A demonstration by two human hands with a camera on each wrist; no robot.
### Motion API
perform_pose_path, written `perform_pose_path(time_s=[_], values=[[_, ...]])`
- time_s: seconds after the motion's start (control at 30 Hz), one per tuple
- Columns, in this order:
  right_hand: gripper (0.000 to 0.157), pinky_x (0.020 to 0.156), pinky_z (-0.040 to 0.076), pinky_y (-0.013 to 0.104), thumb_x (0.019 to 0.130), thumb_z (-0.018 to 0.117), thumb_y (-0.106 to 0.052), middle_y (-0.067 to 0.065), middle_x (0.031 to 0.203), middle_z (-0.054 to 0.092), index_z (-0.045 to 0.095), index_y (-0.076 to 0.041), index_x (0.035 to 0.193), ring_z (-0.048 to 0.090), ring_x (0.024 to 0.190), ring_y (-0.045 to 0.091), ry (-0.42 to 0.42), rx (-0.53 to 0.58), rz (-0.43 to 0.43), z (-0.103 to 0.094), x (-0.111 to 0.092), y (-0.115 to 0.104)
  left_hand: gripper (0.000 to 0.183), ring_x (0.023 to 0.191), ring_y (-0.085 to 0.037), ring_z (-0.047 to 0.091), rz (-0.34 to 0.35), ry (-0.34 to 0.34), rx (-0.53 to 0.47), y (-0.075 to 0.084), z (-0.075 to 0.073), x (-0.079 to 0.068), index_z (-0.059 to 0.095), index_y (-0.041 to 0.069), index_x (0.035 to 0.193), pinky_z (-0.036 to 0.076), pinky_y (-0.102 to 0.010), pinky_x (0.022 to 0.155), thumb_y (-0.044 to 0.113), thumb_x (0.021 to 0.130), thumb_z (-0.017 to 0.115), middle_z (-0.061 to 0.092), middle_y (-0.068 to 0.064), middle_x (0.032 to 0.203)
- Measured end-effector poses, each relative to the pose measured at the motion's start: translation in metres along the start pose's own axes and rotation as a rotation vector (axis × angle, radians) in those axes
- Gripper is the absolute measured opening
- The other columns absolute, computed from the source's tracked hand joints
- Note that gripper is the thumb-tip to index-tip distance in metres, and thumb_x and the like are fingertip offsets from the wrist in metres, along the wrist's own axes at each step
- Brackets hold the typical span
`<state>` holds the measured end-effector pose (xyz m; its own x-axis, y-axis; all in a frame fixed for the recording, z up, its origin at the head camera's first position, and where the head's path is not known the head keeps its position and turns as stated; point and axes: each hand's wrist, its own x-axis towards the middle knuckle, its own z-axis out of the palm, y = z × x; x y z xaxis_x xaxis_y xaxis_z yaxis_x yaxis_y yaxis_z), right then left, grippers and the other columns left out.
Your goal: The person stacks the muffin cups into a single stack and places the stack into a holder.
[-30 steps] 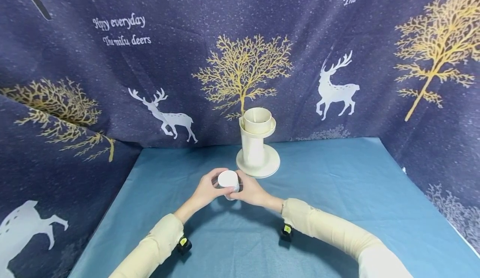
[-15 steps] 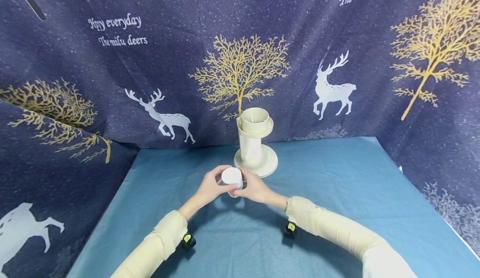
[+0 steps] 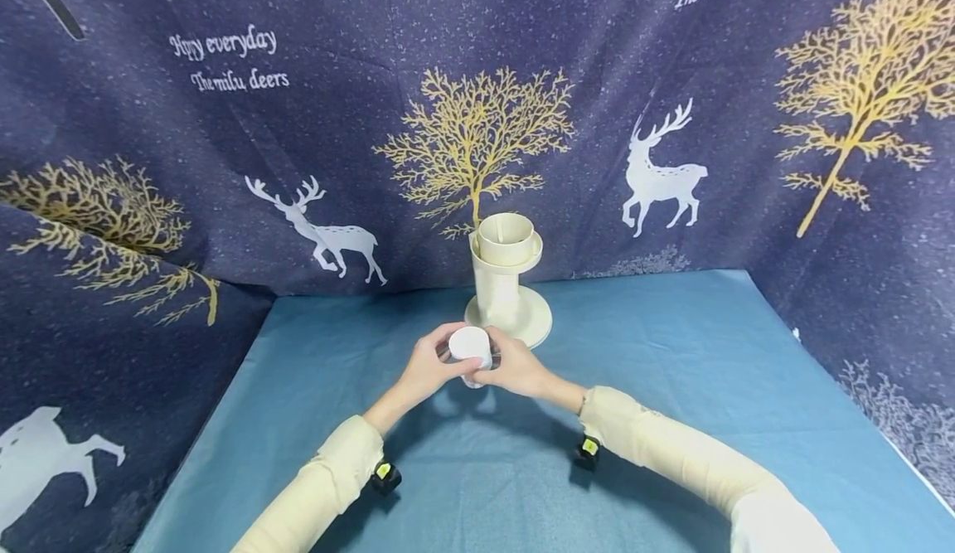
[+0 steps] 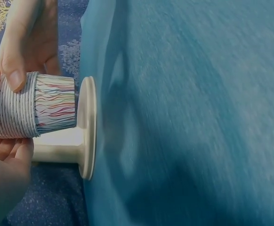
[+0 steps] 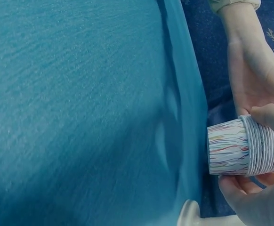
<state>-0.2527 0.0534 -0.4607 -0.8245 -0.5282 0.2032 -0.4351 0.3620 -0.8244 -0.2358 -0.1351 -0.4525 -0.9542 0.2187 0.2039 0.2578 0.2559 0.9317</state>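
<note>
A nested stack of paper cups [image 3: 470, 344], white with coloured wavy lines, is held in front of me in both hands. My left hand [image 3: 427, 368] grips it from the left and my right hand [image 3: 520, 368] from the right, thumbs along the near side. In the left wrist view the stack's rolled rims [image 4: 17, 110] lie between the hands, while the lowest cup's patterned wall [image 4: 55, 102] shows bare. The right wrist view has the same patterned cup [image 5: 229, 148] pointing down to the table. Just behind stands a cream stand [image 3: 498, 294] with a round base and a ring-shaped top.
A short cream cylinder [image 3: 506, 242] sits in the stand's top ring. Blue cloth [image 3: 671, 371] covers the table, and a dark blue curtain [image 3: 321, 122] with deer and golden trees hangs behind it and at its sides.
Both hands have carried the cup stack slightly forward and to the right, closer to the stand. Their grip on it looks the same, and the stand remains on the table.
</note>
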Motion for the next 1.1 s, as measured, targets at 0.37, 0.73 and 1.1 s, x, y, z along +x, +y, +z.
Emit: perform_pose_path(time_s=[0.37, 0.73, 1.1], values=[[0.052, 0.084, 0.055, 0.029, 0.083, 0.074, -0.017, 0.013, 0.117, 0.064, 0.051, -0.003, 0.128, 0.064, 0.102, 0.025, 0.02, -0.016, -0.004, -0.016, -0.009, 0.005, 0.057, 0.116, -0.032, 0.057, -0.001, -0.033, -0.02, 0.033, 0.014, -0.003, 0.052, -0.002, 0.133, 0.039, -0.049, 0.107, 0.004, 0.082, 0.075, 0.059, -0.022, 0.123], [0.051, 0.085, 0.055, 0.031, 0.083, 0.073, -0.014, 0.016, 0.118, 0.062, 0.051, 0.0, 0.128, 0.063, 0.104, 0.029, 0.043, -0.024, 0.016, -0.027, -0.012, 0.002, 0.059, 0.124, -0.037, 0.053, 0.007, -0.058, -0.045, 0.04, 0.021, 0.004, 0.048, -0.004, 0.136, 0.036, -0.049, 0.109, 0.004, 0.084, 0.073, 0.054, -0.025, 0.132], [0.054, 0.085, 0.055, 0.031, 0.082, 0.074, -0.012, 0.016, 0.115, 0.064, 0.051, 0.001, 0.128, 0.065, 0.104, 0.031, 0.089, -0.08, 0.0, -0.037, -0.015, 0.006, 0.06, 0.122, -0.034, 0.053, 0.006, -0.05, -0.076, 0.042, 0.031, 0.014, 0.048, -0.003, 0.137, 0.038, -0.048, 0.108, 0.004, 0.083, 0.073, 0.054, -0.024, 0.134]])
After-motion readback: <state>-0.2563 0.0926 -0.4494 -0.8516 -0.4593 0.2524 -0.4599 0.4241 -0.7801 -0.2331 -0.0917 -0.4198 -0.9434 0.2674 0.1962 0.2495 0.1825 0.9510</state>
